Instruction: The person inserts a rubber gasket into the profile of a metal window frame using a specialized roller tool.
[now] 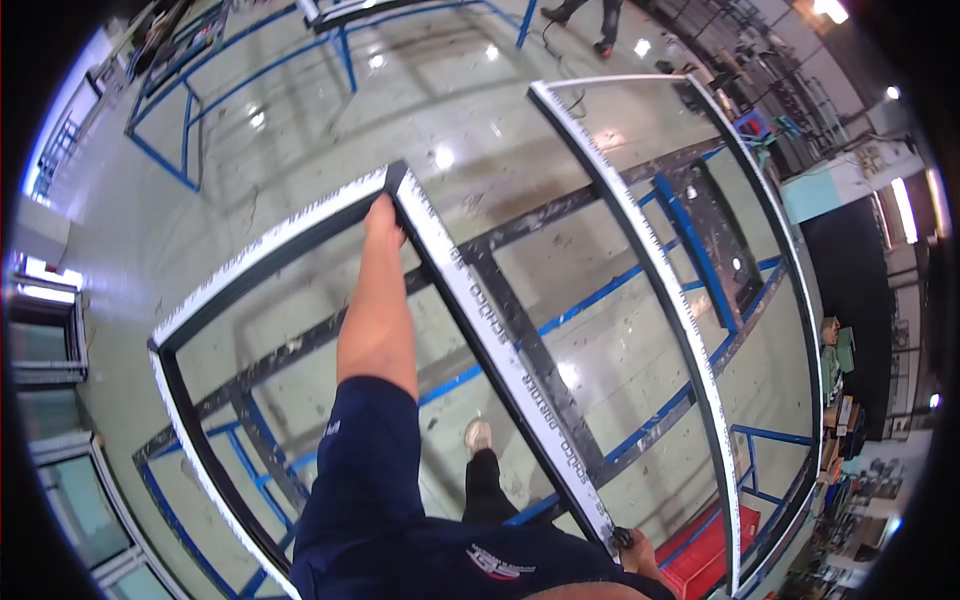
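A rectangular window frame [470, 310], black with white printed protective film on its faces, lies over a work stand below me. My left hand [385, 215] reaches out to its far corner and is closed round the bar on the inner side; the fingertips are hidden under the profile. At the near end of the same long bar, my right hand [640, 553] is closed at the corner, with something small and dark by its fingers that I cannot make out. To the right, a second similar frame [665, 275] lies apart from the first on the same stand.
The blue and black metal stand [540, 225] spans beneath both frames. A red box [695, 545] sits below at the lower right. Another blue stand [190, 130] is at the far left. A person's legs [608, 22] show at the top. Glazed frames [85, 500] stand at the left.
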A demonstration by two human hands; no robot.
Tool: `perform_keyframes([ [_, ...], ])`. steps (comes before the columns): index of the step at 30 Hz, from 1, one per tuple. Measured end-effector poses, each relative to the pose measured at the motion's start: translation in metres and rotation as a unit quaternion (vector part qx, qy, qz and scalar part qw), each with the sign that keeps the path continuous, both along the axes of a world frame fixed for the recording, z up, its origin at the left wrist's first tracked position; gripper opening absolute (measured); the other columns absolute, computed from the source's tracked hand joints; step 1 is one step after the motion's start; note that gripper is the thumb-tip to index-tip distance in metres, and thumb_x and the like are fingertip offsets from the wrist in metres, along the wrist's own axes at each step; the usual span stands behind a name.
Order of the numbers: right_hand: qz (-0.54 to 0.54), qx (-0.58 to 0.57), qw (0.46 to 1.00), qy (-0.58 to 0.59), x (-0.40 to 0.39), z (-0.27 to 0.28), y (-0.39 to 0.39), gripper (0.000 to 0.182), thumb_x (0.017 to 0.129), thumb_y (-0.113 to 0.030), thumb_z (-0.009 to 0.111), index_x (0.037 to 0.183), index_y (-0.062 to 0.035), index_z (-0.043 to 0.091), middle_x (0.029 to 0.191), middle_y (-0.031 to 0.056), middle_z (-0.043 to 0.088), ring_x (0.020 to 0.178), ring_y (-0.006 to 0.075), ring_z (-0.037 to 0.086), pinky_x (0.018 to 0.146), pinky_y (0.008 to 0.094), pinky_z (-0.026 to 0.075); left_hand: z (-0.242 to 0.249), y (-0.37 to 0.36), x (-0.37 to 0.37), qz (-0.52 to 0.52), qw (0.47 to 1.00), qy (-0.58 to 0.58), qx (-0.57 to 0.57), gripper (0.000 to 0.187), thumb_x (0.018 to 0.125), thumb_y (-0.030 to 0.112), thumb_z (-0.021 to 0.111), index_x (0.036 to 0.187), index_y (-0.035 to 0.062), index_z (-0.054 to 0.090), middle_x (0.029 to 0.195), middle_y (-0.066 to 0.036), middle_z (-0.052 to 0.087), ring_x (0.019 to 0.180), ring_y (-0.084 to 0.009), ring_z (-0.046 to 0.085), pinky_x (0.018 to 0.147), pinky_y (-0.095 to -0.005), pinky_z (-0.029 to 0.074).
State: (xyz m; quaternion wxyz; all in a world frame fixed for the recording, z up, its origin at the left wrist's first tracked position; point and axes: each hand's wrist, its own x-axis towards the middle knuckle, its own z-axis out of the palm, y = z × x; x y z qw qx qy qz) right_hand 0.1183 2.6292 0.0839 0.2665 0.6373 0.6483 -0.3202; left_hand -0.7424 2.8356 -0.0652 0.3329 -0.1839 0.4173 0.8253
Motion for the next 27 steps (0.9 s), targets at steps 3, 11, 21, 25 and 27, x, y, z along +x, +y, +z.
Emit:
perform_keyframes([
  [3, -0.001, 0.021, 1.0, 0.009, -0.008, 0.003, 0.001, 0.035, 0.08, -0.026, 0.07, 0.113, -0.017, 0.07, 0.109, 0.0149, 0.067, 0.106, 0.0351, 0.064, 0.09, 0.0419, 0.052, 0.004, 0.007, -0.001, 0.021, 0.999, -0.021, -0.014, 0.035, 0.095, 0.014, 0.054, 0.121, -0.0095, 0.058, 0.111, -0.018, 0.067, 0.091, -0.0285, 0.07, 0.079, -0.0445, 0.058],
  [11, -0.002, 0.037, 0.999, 0.03, -0.013, 0.008, 0.002, 0.03, 0.082, -0.022, 0.071, 0.111, -0.0145, 0.07, 0.105, 0.0154, 0.067, 0.102, 0.0363, 0.064, 0.088, 0.0425, 0.052, 0.016, -0.04, 0.02, -0.125, 0.992, -0.023, 0.006, 0.015, 0.09, 0.022, 0.052, 0.1, 0.0138, 0.06, 0.096, -0.002, 0.06, 0.089, -0.0191, 0.054, 0.089, -0.0472, 0.041],
  [21, 0.006, 0.042, 0.998, 0.045, -0.006, 0.002, 0.002, 0.033, 0.081, -0.021, 0.071, 0.113, -0.0145, 0.069, 0.108, 0.0156, 0.066, 0.103, 0.0359, 0.064, 0.089, 0.0423, 0.052, 0.024, -0.028, 0.022, -0.085, 0.993, -0.004, -0.084, 0.019, 0.094, 0.026, 0.057, 0.107, 0.0134, 0.063, 0.1, 0.0, 0.065, 0.092, -0.0183, 0.058, 0.086, -0.0446, 0.043],
  [25, -0.009, 0.034, 0.999, 0.039, -0.01, 0.006, 0.001, 0.033, 0.08, -0.019, 0.07, 0.113, -0.0143, 0.069, 0.107, 0.0158, 0.066, 0.101, 0.036, 0.064, 0.088, 0.0418, 0.052, 0.029, -0.021, 0.025, -0.082, 0.987, 0.011, -0.139, 0.025, 0.094, 0.028, 0.058, 0.112, 0.0126, 0.065, 0.101, 0.001, 0.066, 0.091, -0.0167, 0.06, 0.084, -0.0451, 0.044],
  [27, -0.003, 0.029, 0.999, 0.029, -0.009, 0.006, 0.002, 0.033, 0.08, -0.019, 0.069, 0.113, -0.0144, 0.069, 0.106, 0.0161, 0.066, 0.101, 0.0366, 0.064, 0.087, 0.0423, 0.052, 0.03, -0.016, 0.027, -0.071, 0.983, 0.023, -0.165, 0.028, 0.094, 0.026, 0.059, 0.116, 0.0085, 0.065, 0.104, -0.003, 0.067, 0.09, -0.0178, 0.064, 0.081, -0.0451, 0.048],
])
